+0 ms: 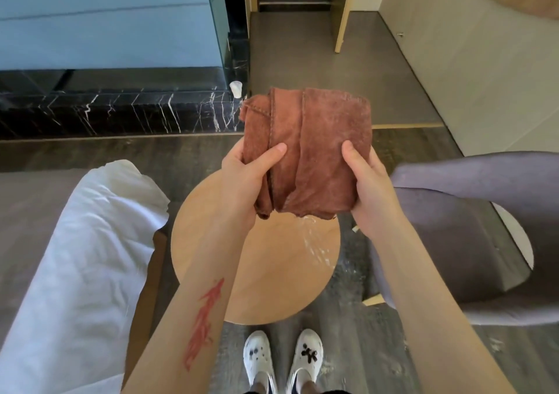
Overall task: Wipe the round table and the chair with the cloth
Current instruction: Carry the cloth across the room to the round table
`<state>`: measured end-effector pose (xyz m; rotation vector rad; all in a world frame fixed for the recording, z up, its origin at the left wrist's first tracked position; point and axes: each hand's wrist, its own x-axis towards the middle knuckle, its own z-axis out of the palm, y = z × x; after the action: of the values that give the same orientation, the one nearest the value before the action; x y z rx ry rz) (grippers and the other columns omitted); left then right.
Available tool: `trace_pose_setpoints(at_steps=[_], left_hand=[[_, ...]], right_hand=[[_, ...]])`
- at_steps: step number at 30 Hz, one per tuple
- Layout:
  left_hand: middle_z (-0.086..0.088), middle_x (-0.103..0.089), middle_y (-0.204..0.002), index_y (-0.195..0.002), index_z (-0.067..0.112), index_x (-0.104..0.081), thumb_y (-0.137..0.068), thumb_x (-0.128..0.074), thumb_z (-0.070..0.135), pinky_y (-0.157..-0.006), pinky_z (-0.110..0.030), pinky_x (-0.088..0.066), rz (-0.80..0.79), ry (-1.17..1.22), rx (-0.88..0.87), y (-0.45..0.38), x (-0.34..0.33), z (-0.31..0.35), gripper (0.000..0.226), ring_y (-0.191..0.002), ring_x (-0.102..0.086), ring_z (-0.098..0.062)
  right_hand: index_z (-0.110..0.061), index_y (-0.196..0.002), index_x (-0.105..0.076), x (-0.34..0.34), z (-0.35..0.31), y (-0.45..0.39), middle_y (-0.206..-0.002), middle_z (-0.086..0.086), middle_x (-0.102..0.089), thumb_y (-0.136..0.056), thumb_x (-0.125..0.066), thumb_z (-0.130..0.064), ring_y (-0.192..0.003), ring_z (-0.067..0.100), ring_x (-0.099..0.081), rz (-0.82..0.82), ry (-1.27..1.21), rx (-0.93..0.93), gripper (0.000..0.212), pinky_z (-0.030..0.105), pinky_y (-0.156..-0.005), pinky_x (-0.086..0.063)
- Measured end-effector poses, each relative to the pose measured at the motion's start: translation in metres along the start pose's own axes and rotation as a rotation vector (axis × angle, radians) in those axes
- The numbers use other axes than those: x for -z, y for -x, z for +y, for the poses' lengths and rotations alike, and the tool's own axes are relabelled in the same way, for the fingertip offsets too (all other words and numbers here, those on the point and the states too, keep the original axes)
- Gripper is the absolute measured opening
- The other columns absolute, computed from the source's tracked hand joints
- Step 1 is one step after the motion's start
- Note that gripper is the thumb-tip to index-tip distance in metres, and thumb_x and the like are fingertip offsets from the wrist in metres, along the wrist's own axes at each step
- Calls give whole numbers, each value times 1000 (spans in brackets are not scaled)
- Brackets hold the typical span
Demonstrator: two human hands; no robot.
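From the head view, the worry is that the brown cloth (308, 151) is bunched into a thick, uneven wad, so I'd guess it will skid over the white smear on the round counter (257, 260) and push it off the near edge onto the floor, or leave the grey chair (472, 212) streaked if it goes there dirty. A loose fold could also slip free, since each grip is only at the lower corners. The left hand (245, 178) pinches the cloth's lower left side with its thumb on top; the right hand (366, 182) grips the lower right side likewise. The cloth hangs in the air above the counter, touching neither it nor the chair to the right.
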<state>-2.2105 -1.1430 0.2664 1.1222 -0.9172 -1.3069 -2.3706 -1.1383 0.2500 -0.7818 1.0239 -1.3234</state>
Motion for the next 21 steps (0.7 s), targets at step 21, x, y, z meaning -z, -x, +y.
trace_pose_setpoints(at_steps=[21], left_hand=[[9,-70,-92,-88,32,-62,-78,-70,15,-71,-26,-57,26,-28,192,-35,12,-50,21,-84,-69,-6]], right_hand=[[-40,-97,-59,19,45,-36,-105,-16,-68,-86,-57,-32,-98,7,-66,59,15,-129,14,32,-82,-55]])
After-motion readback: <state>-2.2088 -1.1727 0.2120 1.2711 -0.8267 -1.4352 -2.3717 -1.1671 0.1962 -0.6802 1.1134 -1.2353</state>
